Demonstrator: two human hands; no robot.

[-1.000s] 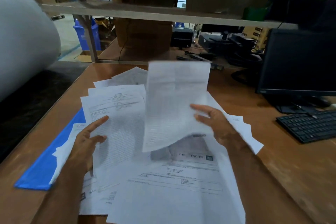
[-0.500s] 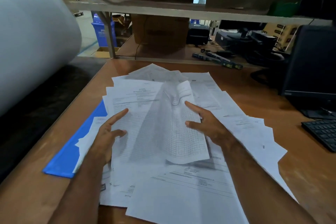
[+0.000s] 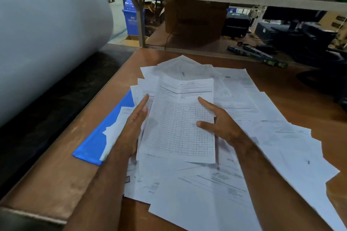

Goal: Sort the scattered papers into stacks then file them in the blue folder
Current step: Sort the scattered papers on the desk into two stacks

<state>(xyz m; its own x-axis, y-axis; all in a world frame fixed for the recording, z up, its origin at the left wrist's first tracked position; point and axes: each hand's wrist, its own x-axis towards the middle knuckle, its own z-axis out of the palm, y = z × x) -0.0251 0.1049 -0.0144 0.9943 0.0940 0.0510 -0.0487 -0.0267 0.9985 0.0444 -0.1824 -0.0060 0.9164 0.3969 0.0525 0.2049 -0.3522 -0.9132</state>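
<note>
gridded sheet (image 3: 180,125) lies on top of the scattered papers (image 3: 277,137), long axis running away from the body | framed between both hands: left hand (image 3: 134,127) flat along its left edge, fingers straight, nothing gripped | right hand (image 3: 223,125) spread on its right edge, pressing | blue folder (image 3: 97,140) half-buried left, nearer left hand

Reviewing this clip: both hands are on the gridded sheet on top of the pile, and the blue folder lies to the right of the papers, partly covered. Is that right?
Not quite. The head view shows the blue folder at the left of the papers, not the right. The rest holds: left hand and right hand on the gridded sheet.
</note>
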